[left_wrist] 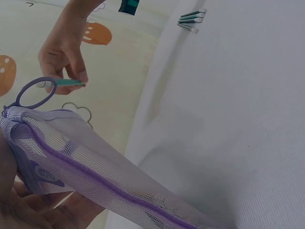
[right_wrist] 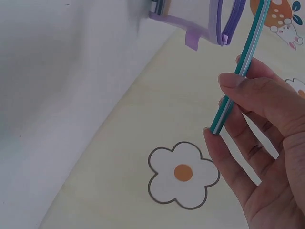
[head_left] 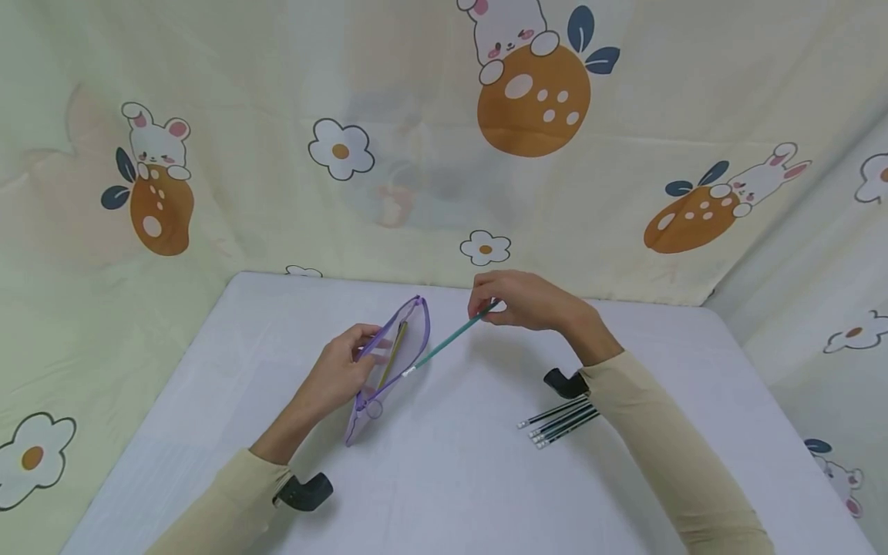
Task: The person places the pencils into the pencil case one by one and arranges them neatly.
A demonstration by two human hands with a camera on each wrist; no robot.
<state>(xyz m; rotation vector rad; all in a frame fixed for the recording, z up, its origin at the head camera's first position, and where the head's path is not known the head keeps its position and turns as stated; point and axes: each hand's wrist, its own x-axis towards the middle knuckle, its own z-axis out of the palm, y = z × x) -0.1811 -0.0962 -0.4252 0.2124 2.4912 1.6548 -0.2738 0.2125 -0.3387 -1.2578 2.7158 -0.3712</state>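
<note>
My left hand [head_left: 344, 362] grips a purple mesh pencil case [left_wrist: 102, 176] by its side and holds it with the zip side spread apart. A ring-shaped zip pull [left_wrist: 36, 93] hangs at its near end. Through the opening a yellowish pencil [head_left: 393, 354] shows inside the case. My right hand [head_left: 523, 301] pinches a green pencil [head_left: 451, 338] near one end, between thumb and fingers in the right wrist view. The pencil slants down to the left, its white eraser end right at the case's purple rim.
Several dark green striped pencils [head_left: 560, 422] with white ends lie side by side on the white table [head_left: 430, 493], partly under my right forearm. A patterned curtain [head_left: 416, 208] hangs behind the table. Black wrist mounts [head_left: 305, 492] sit at both cuffs.
</note>
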